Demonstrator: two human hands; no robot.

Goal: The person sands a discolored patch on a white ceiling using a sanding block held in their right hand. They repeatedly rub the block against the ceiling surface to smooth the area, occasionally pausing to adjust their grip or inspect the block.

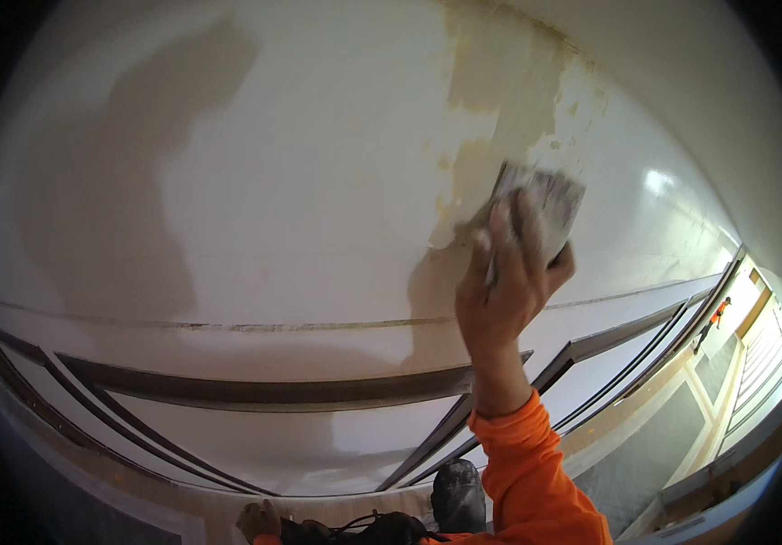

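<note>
My right hand [511, 282] reaches up and grips a flat, squarish putty scraper [550, 195], its face smeared with pale residue. The fingers lie over the plate, close against the white wall [318, 182]. Just above and left of the scraper runs a patch of beige and yellowish bare spots [500, 100] with ragged edges. Low at the bottom edge is my left hand [259, 522], small and dim, with its fingers curled; what they hold, if anything, is hidden.
Dark moulding [264, 392] frames panels on the lower wall. A dusty dark shoe [459, 495] stands below my right arm. Farther right, a person in orange [718, 313] is in the corridor, near a white railing [759, 363]. Grey covering [645, 445] lies on the floor.
</note>
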